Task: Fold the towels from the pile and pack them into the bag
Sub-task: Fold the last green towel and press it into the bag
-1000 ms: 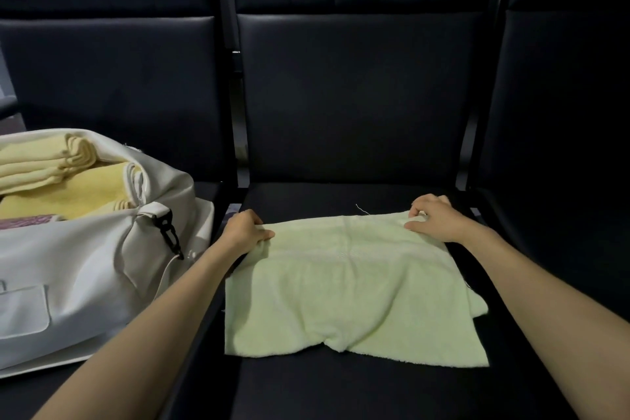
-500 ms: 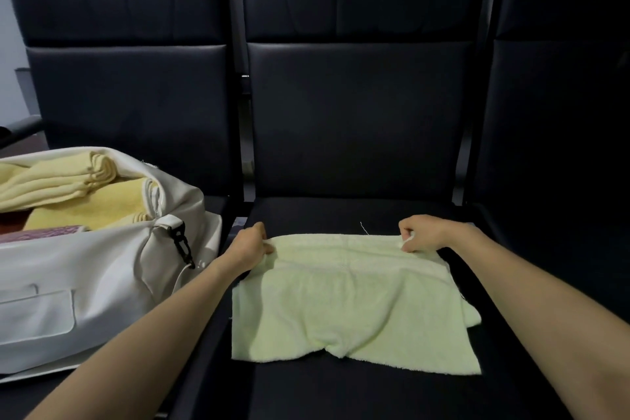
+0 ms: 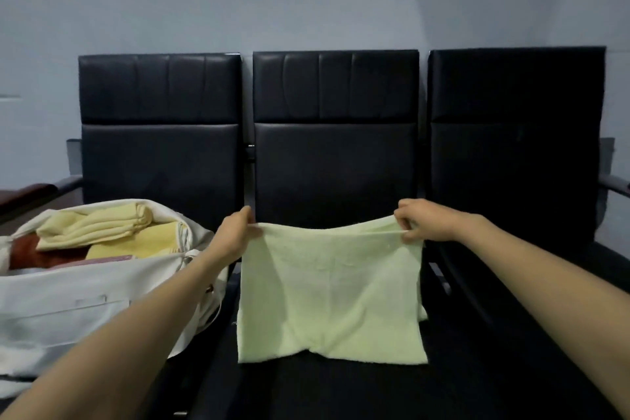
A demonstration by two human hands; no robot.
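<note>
Towel, pale green and creased, top corners pinched in left hand and right hand

A row of seats stands against the wall. The bag sits on the left seat, reaching its right edge, with folded towels in its open top. On the middle seat the towel lies with its near edge toward the front. Its far corners are held up, the left hand at the left one and the right hand at the right.
</note>
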